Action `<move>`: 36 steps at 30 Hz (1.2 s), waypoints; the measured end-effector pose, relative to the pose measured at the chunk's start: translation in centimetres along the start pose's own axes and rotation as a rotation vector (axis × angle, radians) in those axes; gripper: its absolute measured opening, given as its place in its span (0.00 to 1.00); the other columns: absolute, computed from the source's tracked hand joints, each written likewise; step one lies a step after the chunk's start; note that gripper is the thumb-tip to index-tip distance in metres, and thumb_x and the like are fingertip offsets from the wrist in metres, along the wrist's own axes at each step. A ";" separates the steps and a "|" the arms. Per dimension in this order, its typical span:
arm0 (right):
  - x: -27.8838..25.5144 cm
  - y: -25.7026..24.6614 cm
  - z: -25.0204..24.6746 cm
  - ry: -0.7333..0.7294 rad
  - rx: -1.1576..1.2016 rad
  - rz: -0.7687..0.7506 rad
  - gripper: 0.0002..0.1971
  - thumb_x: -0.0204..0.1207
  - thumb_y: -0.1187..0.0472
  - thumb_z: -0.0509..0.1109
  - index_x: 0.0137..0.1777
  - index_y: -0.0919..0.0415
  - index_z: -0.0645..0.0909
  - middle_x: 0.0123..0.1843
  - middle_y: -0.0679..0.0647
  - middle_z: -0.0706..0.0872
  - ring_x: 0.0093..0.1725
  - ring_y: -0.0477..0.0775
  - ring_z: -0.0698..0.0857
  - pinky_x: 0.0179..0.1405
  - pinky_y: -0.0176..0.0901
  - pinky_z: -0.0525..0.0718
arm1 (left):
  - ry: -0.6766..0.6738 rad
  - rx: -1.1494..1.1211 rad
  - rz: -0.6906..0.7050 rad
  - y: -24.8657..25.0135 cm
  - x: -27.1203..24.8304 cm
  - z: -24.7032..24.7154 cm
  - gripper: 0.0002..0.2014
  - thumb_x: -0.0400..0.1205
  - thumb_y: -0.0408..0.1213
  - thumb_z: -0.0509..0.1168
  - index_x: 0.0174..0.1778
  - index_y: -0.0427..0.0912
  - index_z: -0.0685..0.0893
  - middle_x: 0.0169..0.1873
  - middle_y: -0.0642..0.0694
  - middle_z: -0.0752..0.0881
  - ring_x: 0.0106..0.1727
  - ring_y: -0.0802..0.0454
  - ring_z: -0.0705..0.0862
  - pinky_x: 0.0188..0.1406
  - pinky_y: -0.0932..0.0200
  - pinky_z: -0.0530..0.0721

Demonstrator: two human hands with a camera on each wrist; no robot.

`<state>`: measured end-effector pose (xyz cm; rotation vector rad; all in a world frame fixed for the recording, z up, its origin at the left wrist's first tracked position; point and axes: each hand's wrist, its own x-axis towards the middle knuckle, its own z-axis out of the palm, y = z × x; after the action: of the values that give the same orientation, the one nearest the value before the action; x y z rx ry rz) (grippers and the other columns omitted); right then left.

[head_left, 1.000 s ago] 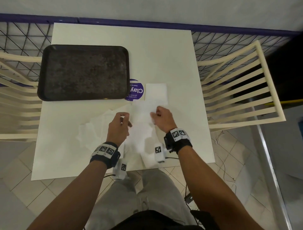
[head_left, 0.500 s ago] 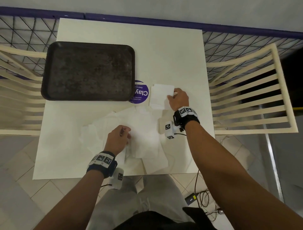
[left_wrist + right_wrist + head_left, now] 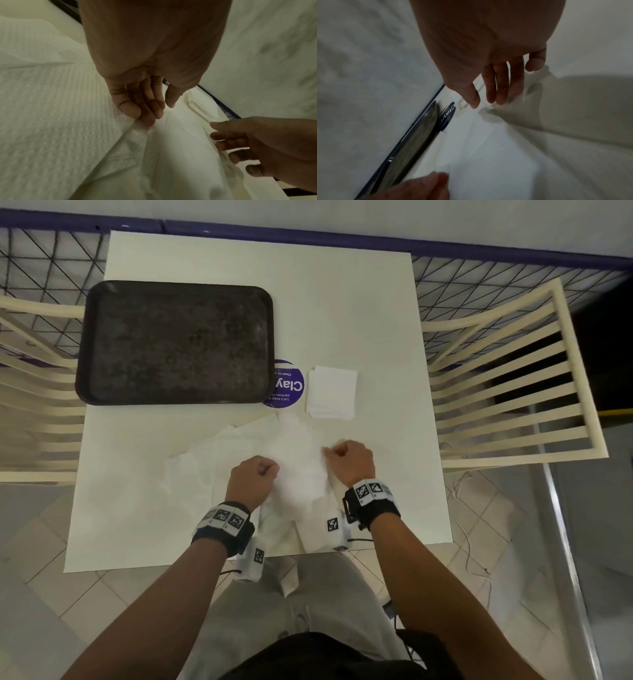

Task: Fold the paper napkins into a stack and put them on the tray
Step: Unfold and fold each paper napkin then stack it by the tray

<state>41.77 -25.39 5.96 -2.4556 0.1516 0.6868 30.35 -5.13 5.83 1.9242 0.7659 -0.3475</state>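
Note:
A dark empty tray [image 3: 171, 344] lies at the table's far left. To its right sits a small stack of folded white napkins [image 3: 331, 392], also in the left wrist view [image 3: 200, 106]. Loose unfolded napkins [image 3: 212, 460] are spread near the table's front edge. My left hand [image 3: 262, 470] pinches the left side of the top napkin [image 3: 298, 470], which rises in a ridge at my fingertips [image 3: 145, 119]. My right hand [image 3: 337, 453] hangs over that napkin's right edge with fingers [image 3: 498, 94] fairly straight and apart, holding nothing.
A round purple sticker [image 3: 289, 386] lies between tray and folded stack. Cream slatted chairs stand at the left [image 3: 30, 392] and right [image 3: 513, 392] of the white table [image 3: 342, 302]. A wire railing [image 3: 479, 278] runs behind it.
My right hand went out to the folded stack, then came back to the right edge of the loose napkin. My left hand stayed on the loose napkins.

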 end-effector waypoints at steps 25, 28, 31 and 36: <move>-3.9 1.5 1.1 -0.052 0.492 -0.003 0.08 0.75 0.63 0.80 0.49 0.51 0.87 0.42 0.49 0.92 0.39 0.54 0.89 0.59 0.60 0.89 | -0.014 -0.319 -0.081 1.1 -0.9 1.0 0.13 0.83 0.37 0.76 0.63 0.43 0.88 0.49 0.46 0.92 0.49 0.45 0.90 0.54 0.50 0.89; -4.2 1.3 0.9 -0.087 0.551 -0.020 0.11 0.74 0.67 0.79 0.52 0.52 0.85 0.33 0.47 0.88 0.37 0.52 0.87 0.54 0.53 0.89 | -0.020 -0.337 -0.071 1.2 -0.9 0.9 0.03 0.84 0.37 0.75 0.51 0.43 0.91 0.44 0.46 0.93 0.48 0.39 0.90 0.55 0.46 0.90; -4.4 1.2 0.6 -0.109 0.583 -0.044 0.15 0.74 0.68 0.79 0.58 0.56 0.84 0.33 0.46 0.88 0.37 0.48 0.87 0.42 0.40 0.83 | -0.019 -0.359 -0.056 0.8 -0.7 0.8 0.03 0.83 0.39 0.75 0.49 0.44 0.92 0.45 0.44 0.95 0.52 0.33 0.92 0.60 0.34 0.90; -4.7 0.9 0.3 -0.118 0.597 -0.046 0.13 0.76 0.65 0.80 0.59 0.63 0.83 0.26 0.40 0.85 0.32 0.45 0.85 0.34 0.31 0.79 | -0.013 -0.387 -0.032 1.3 -0.9 0.6 0.07 0.84 0.40 0.74 0.57 0.45 0.90 0.51 0.46 0.94 0.55 0.40 0.92 0.62 0.35 0.90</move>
<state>37.36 -26.14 7.70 -1.8390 0.2174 0.6506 30.52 -6.39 6.96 1.5463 0.7926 -0.2121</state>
